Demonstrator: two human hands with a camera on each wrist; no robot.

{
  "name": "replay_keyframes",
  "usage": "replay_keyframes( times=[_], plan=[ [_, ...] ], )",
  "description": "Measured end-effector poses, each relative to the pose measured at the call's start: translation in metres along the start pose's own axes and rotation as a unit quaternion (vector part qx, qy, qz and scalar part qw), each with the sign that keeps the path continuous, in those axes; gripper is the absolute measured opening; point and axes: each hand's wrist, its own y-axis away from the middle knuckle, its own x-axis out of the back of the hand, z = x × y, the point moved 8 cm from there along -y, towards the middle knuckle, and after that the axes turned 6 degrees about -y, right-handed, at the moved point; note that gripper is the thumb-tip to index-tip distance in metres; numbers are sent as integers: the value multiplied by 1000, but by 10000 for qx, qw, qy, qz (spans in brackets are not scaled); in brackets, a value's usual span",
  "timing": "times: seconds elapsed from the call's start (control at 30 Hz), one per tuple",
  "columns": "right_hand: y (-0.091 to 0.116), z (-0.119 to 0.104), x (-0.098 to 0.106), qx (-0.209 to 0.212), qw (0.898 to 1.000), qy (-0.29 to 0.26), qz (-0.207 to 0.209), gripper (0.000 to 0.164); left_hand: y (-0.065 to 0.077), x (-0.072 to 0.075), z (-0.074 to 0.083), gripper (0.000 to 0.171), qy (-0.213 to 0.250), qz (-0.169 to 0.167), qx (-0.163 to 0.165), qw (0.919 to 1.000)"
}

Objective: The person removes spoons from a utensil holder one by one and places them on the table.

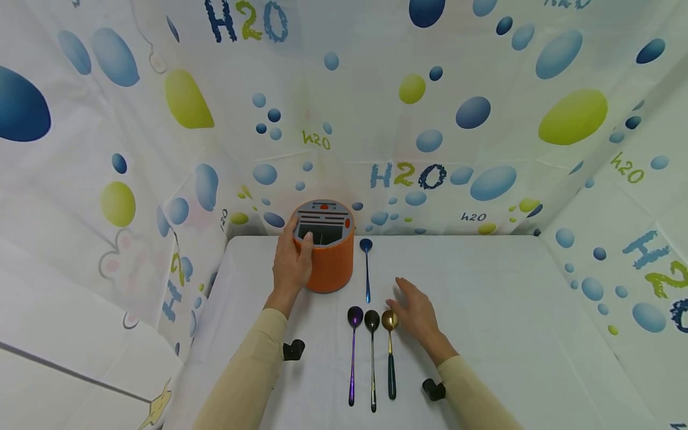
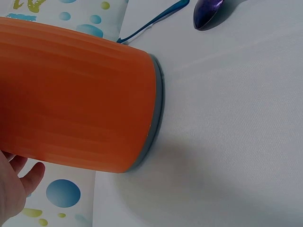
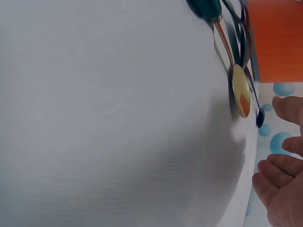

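Observation:
An orange round utensil holder with a grey slotted top stands at the back of the white table. My left hand holds its left side, the thumb by the front of the top rim. In the left wrist view, that hand's fingers show beside the holder's orange wall. My right hand has relaxed fingers and holds nothing. Its thumb is close to the bowl of a gold spoon with a dark green handle. In the right wrist view, the gold spoon lies left of the fingers.
Left of the gold spoon lie a dark long-handled spoon and a purple spoon, handles toward me. A blue spoon lies farther back, just right of the holder. A patterned cloth hangs behind the table.

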Motion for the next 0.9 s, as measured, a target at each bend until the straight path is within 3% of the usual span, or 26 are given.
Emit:
replay_keyframes(
  times=[0.13, 0.9],
  plan=[
    [-11, 1, 0, 122, 9999, 47, 48, 59, 0, -1, -1, 62, 0, -11, 17, 10000],
    [-75, -3, -18, -268, 9987, 159, -403, 56, -1, 0, 0, 63, -1, 33, -36, 10000]
  ],
)
